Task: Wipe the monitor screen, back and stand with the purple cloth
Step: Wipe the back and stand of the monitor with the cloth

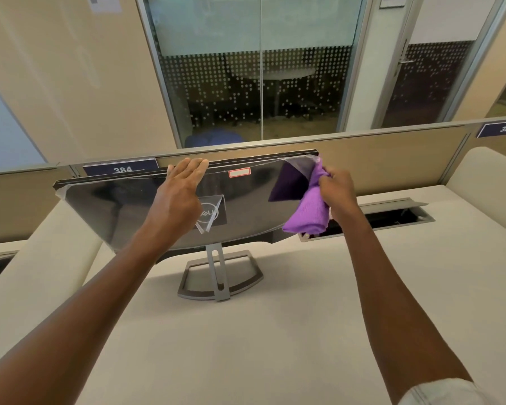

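The monitor (146,211) stood on the counter (246,346), glossy back facing the person. The left hand (181,185) lay with fingers straight over its top edge; the right hand (338,190) bunched the purple cloth (308,211) against its right end. Apparently mid-back; the stand (219,276) seemingly remained untouched.

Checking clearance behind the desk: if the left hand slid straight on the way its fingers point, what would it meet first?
The left hand already lies on the monitor top edge; beyond it, probably the desk partition, though depth is unclear.

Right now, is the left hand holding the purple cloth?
No, the left hand rests flat on the monitor top edge; the right hand grips the purple cloth.
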The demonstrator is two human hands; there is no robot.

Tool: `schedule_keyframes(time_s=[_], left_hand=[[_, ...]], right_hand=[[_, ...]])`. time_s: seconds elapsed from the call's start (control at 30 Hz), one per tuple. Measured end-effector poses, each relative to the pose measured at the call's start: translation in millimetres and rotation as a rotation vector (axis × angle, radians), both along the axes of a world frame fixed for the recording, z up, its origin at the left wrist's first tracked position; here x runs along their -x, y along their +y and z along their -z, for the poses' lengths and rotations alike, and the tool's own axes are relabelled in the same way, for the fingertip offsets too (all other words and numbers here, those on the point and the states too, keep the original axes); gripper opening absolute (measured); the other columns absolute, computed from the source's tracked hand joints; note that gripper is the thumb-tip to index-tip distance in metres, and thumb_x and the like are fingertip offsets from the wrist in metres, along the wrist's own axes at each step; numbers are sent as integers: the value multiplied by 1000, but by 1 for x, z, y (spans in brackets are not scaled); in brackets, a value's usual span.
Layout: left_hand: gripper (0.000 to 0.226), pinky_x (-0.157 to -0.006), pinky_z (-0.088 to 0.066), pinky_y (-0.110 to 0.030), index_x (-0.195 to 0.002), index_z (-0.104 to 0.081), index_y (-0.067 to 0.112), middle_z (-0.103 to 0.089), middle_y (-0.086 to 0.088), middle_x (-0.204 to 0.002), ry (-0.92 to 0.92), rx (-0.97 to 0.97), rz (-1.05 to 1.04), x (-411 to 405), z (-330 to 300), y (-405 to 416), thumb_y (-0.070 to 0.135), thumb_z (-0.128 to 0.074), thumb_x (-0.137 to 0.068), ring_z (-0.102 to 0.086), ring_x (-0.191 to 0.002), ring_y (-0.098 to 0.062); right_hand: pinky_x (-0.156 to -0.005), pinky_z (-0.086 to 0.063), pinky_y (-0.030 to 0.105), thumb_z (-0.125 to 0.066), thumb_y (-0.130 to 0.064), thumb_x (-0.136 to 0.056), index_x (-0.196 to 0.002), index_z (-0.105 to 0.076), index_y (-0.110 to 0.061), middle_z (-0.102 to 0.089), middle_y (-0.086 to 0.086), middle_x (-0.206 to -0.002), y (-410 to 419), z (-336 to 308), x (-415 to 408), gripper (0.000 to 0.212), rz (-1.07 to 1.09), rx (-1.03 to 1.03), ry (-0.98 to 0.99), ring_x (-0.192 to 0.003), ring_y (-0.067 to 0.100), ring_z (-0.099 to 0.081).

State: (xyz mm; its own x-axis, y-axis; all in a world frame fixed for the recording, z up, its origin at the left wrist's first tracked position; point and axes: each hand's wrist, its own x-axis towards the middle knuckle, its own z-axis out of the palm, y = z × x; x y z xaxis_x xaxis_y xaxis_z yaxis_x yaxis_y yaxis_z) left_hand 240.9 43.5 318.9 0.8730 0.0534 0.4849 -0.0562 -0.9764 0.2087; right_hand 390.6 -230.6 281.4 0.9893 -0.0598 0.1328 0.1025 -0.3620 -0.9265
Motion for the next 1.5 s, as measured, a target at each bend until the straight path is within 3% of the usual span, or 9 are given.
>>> schedule_keyframes(time_s=[0.37,0.57,0.67,0.77,0.9,1.07,1.17,1.33,1.5], left_hand=[[73,-120,-18,-47,-148,-37,10,-37,-4,-153,-17,7,-17,2,-6,-5,-18,-41,-80,-25,-144,-21],[69,-117,-27,-43,-148,-36,11,-37,-6,-154,55,-29,6,3,-20,5,-10,-44,-84,-32,-142,-22],[60,-107,-41,-45,-146,-40,11,-49,-13,-145,83,-35,11,8,-31,26,-5,-38,-88,-50,-128,-30],[50,-97,-46,-47,-140,-45,8,-56,-18,-133,44,-3,-47,25,-39,54,-3,-36,-92,-57,-114,-33],[46,-95,-45,-49,-136,-49,3,-56,-20,-132,76,15,-190,50,-35,97,-3,-41,-90,-55,-113,-39],[55,-116,-24,-47,-141,-45,4,-44,-14,-148,84,-4,-193,61,-24,123,-6,-45,-87,-41,-136,-33],[56,-117,-22,-46,-143,-44,7,-43,-11,-149,81,-13,-187,61,-22,126,-4,-46,-88,-39,-138,-29],[53,-105,-36,-42,-137,-53,10,-54,-12,-140,49,-17,-132,66,-27,125,-3,-49,-85,-51,-126,-32],[58,-116,-23,-41,-146,-41,9,-41,-9,-151,92,-24,-166,67,-24,127,-3,-47,-89,-38,-139,-27]], right_hand=[[-63,-42,32,-46,-5,-87,-77,-60,-17,-55,2,-78,-11,-61,27,21,229,-469,-93,-77,18,-53],[-71,-37,18,-58,-12,-90,-98,-61,-3,-58,3,-89,5,-81,46,13,322,122,-507,-79,17,-52],[-71,-47,36,-55,-7,-88,-87,-60,-2,-63,14,-85,28,-78,46,7,297,304,-556,-76,26,-56],[-61,-44,37,-52,4,-80,-76,-60,-1,-60,11,-76,56,-68,57,10,229,429,-607,-68,24,-51],[-56,-33,31,-38,10,-68,-60,-46,-15,-51,-3,-66,96,-59,75,27,144,521,-659,-71,27,-53],[-81,-49,37,-20,2,-82,-95,-70,-7,-70,8,-92,170,-56,109,52,73,596,-718,-91,26,-58],[-92,-46,41,-35,-1,-93,-105,-65,-1,-69,16,-99,219,-56,137,32,-93,661,-714,-98,31,-57],[-97,-43,35,-41,-14,-98,-131,-48,-8,-58,10,-126,286,-50,161,34,-253,870,-795,-121,29,-46],[-95,-46,43,-39,-2,-96,-133,-53,-6,-53,15,-135,256,-40,152,40,-271,664,-761,-121,34,-45]])
